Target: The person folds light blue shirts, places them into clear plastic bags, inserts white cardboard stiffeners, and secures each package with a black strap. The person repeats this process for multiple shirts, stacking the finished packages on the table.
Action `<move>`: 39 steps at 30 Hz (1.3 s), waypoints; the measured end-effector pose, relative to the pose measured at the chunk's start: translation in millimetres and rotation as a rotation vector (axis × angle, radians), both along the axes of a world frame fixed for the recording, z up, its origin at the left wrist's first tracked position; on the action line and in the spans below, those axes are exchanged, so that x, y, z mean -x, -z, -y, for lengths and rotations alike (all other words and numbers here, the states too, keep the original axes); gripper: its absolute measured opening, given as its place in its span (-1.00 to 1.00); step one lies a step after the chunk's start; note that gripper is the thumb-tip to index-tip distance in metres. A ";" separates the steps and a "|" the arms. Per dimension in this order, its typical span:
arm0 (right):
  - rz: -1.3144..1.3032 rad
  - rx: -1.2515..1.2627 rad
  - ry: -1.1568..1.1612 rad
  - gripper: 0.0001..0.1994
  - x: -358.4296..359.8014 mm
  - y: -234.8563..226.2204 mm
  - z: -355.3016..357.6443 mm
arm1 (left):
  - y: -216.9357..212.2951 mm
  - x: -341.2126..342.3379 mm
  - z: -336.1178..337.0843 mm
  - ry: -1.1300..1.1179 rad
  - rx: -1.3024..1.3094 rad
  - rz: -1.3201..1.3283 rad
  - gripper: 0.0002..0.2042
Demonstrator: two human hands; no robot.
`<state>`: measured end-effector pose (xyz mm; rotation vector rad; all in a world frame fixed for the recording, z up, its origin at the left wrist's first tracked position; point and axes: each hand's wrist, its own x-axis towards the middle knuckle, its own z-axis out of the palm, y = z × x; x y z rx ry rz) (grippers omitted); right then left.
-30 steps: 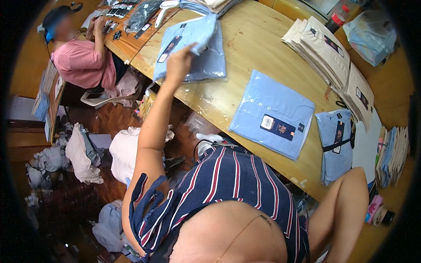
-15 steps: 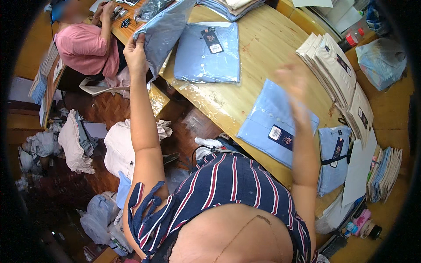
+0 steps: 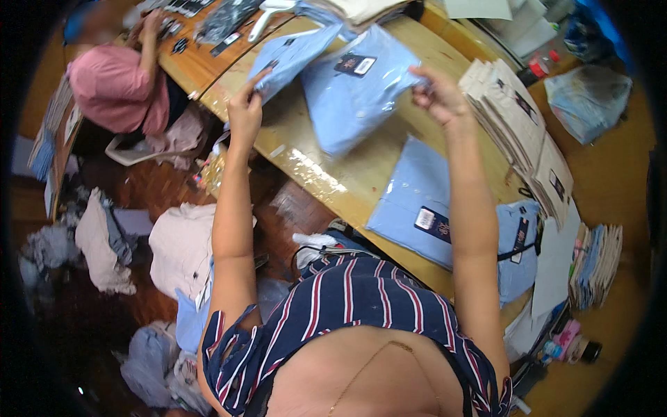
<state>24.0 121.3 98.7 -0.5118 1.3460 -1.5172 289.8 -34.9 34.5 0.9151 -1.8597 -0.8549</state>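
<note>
Left hand raised over the far-left edge of the worktop, grip clenched on the corner of a folded light-blue shirt in a clear bag. Right hand lifted further right, grip pinching the edge of a second bagged blue shirt, held tilted just above the wood. Nearer the body, another folded blue shirt with a dark tag lying flat on the worktop, a darker blue one just beside it. Along the right side, a fanned row of flat cardboard inserts; beyond that, a crumpled blue plastic bag. Pale, glossy wooden surface, curved at its front edge. Below it, dark reddish floor strewn with heaped garments and bags. At the far-left end, a seated person in a pink top, hands on the worktop.
</note>
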 end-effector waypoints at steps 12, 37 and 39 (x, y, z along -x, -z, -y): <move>-1.634 -0.608 -0.759 -0.78 -120.9 14.3 -147.7 | 36.1 87.7 -155.7 0.790 -1.557 -0.487 -0.37; -0.908 -0.777 0.659 -0.55 -44.5 134.8 -317.7 | 52.9 91.1 -177.9 0.648 -1.231 -0.218 -0.58; -0.440 -0.599 0.638 -0.55 -42.5 137.9 -322.4 | 38.8 84.7 -174.4 0.622 -1.127 -0.225 -0.55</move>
